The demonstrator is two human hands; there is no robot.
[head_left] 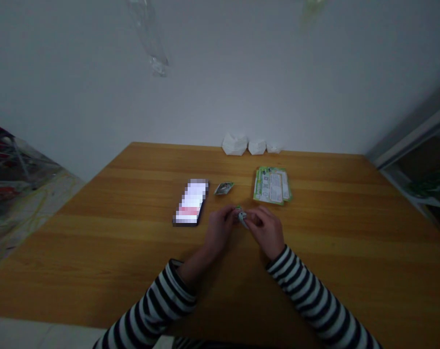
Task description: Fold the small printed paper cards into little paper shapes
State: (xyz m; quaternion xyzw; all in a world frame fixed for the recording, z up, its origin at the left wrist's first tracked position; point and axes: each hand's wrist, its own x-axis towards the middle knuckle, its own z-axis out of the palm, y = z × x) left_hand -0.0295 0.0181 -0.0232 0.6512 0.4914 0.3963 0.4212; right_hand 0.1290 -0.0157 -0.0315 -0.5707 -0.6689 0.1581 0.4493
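Note:
Over the wooden table (133, 252), my left hand (220, 230) and my right hand (266, 229) meet, both closed in a pinch. Between their fingertips is a small folded paper piece (242, 216) with white, green and dark print, each hand gripping one side. Fingers cover much of it, so its full shape cannot be made out. Just beyond my left hand lies another small folded paper piece (224, 188), greenish and dark, flat on the wood. A stack of printed green-and-white sheets (273, 186) rests beyond my right hand.
A phone (191, 201) with a lit, blurred screen lies left of my hands. Along the back edge stand three white faceted objects (235, 144) against the wall (220, 72). Clear plastic (156, 58) hangs on that wall. Cluttered items (9, 169) lie beyond the table's left side.

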